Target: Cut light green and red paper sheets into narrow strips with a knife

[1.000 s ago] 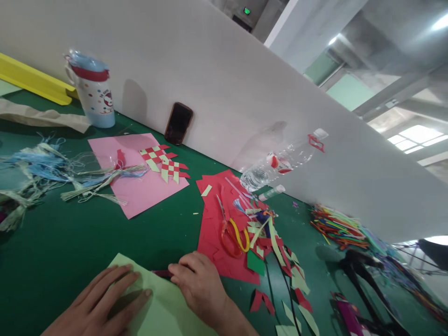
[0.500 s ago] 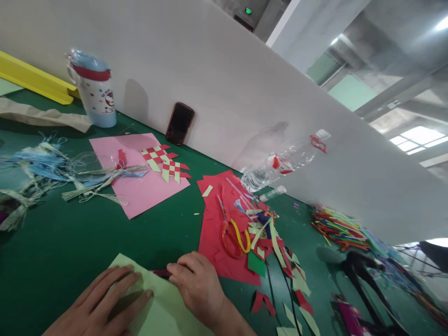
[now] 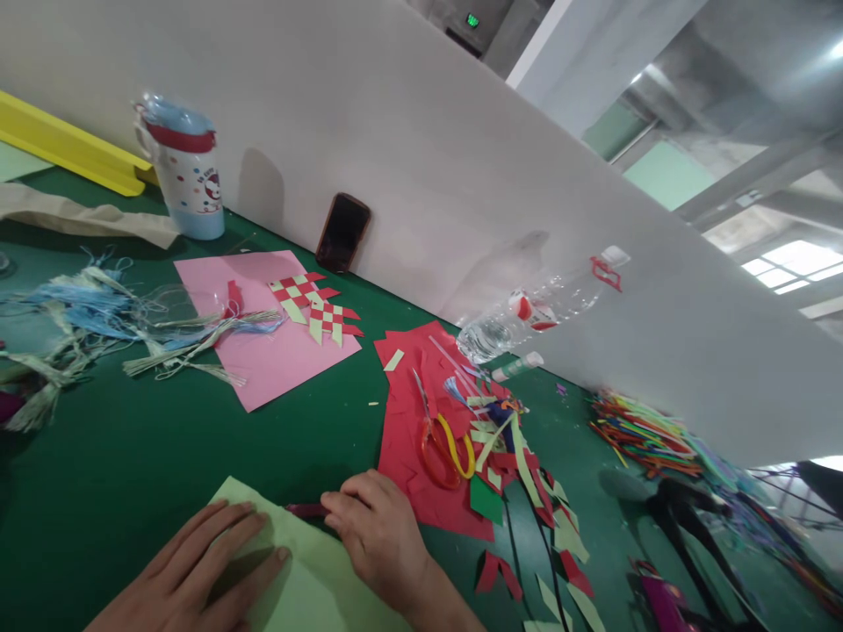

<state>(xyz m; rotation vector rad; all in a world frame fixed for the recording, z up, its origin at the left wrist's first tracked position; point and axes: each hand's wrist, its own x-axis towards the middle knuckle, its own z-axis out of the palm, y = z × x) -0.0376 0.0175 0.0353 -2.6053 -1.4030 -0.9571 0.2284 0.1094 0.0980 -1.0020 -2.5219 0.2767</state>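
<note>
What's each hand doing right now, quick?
Left hand: open, laid flat on the light green paper, holding nothing visible.
Right hand: closed, fingers around a slim dark object at the paper's edge.

A drinking flask (image 3: 190,175) with a red band, beside the end of a yellow strip (image 3: 72,145); a phone (image 3: 343,233), leaning against the pale wall (image 3: 395,132); a clear plastic bottle (image 3: 559,303), near a glue stick (image 3: 517,366); blue and straw-coloured tassels (image 3: 85,307), partly over pink paper (image 3: 263,369); scissors (image 3: 454,445), resting on red sheets (image 3: 401,491); a heap of thin coloured strips (image 3: 642,434), at right by the wall.
</note>
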